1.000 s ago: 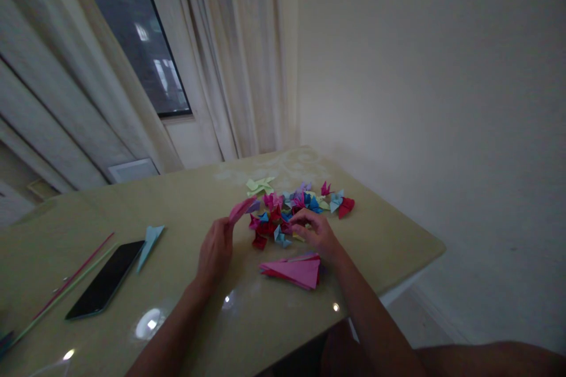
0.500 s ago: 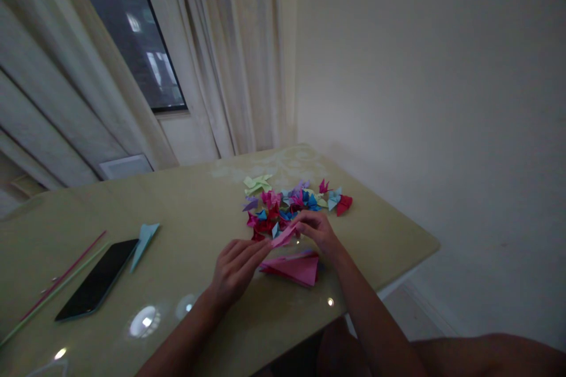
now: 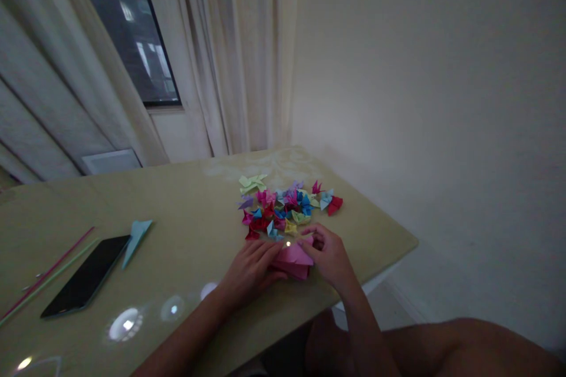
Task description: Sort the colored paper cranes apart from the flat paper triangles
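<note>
A pink folded paper is held low over the table between my two hands. My left hand grips its left end, fingers along the upper side and thumb lower down. The thumb and fingers of my right hand pinch its upper right edge. Just below lies a darker pink folded paper, partly covered by the held one. Right beyond my hands is a pile of small origami pieces in red, pink, blue, purple and green, with a yellow piece at its near side.
On the left of the glossy table lies a black phone, with a light blue folded paper touching its far end. A pink stick and a green stick lie beside it. A wall rises on the right.
Both hands have come lower and nearer with the pink paper, which now covers part of the darker pink paper. The yellow piece has come into sight. The view has shifted slightly.
</note>
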`<control>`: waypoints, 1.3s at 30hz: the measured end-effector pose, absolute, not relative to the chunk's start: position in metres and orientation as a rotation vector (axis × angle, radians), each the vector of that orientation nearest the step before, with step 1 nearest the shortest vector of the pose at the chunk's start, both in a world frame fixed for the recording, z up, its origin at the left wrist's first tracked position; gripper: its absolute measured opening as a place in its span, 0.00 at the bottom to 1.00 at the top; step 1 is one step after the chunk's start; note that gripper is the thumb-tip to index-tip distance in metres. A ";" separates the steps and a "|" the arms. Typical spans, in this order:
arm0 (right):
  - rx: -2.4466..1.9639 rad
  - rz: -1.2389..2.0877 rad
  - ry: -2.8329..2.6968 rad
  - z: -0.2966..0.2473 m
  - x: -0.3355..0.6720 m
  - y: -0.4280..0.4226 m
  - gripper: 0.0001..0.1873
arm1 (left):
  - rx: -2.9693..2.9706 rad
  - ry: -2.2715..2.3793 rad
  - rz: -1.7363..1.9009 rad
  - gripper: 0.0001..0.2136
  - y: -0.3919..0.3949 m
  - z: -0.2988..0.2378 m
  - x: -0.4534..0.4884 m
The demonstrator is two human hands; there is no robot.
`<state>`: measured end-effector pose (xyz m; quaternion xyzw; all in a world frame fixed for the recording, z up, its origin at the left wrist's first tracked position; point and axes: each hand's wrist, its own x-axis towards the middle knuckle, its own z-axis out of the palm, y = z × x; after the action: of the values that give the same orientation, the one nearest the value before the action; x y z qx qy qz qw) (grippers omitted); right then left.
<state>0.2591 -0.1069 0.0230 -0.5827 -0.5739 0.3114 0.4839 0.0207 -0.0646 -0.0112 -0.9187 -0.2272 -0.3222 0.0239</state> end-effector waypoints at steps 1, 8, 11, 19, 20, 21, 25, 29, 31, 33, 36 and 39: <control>-1.502 0.721 -1.406 0.020 0.257 -0.113 0.10 | -2.899 -0.724 -0.922 0.31 -0.067 -0.015 0.026; -1.814 0.243 -1.590 0.002 0.238 -0.129 0.10 | -2.971 -0.946 -0.456 0.21 -0.071 -0.030 0.047; -1.943 0.216 -1.662 -0.002 0.231 -0.130 0.08 | -2.932 -0.926 -0.322 0.14 -0.073 -0.026 0.048; -2.062 0.281 -1.735 0.000 0.219 -0.129 0.04 | -2.821 -1.031 -0.151 0.09 -0.084 -0.018 0.058; -2.051 0.323 -1.741 0.000 0.218 -0.128 0.03 | -2.821 -1.039 -0.146 0.09 -0.084 -0.018 0.058; -2.031 0.358 -1.733 -0.001 0.217 -0.126 0.04 | -2.822 -1.049 -0.141 0.08 -0.084 -0.017 0.058; -1.762 0.476 -1.573 -0.010 0.217 -0.116 0.08 | -2.844 -1.085 -0.119 0.08 -0.078 -0.019 0.055; -1.458 0.559 -1.389 -0.015 0.220 -0.109 0.12 | -2.867 -1.074 -0.174 0.08 -0.071 -0.022 0.051; -1.396 0.586 -1.348 -0.014 0.220 -0.110 0.15 | -2.894 -1.073 -0.184 0.08 -0.069 -0.022 0.049; -1.325 0.600 -1.329 -0.011 0.220 -0.112 0.18 | -2.957 -1.114 -0.254 0.08 -0.068 -0.022 0.045; -1.209 0.574 -1.268 -0.011 0.222 -0.114 0.23 | -3.094 -1.344 -0.735 0.11 -0.069 -0.020 0.037; -1.171 0.543 -1.234 -0.012 0.225 -0.114 0.24 | -2.998 -1.597 -1.562 0.16 -0.068 -0.015 0.032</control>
<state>0.2250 -0.1144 -0.0123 -0.5106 -0.5382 0.2369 0.6273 0.0325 -0.0675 -0.0148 -0.7663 -0.4083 -0.3993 -0.2942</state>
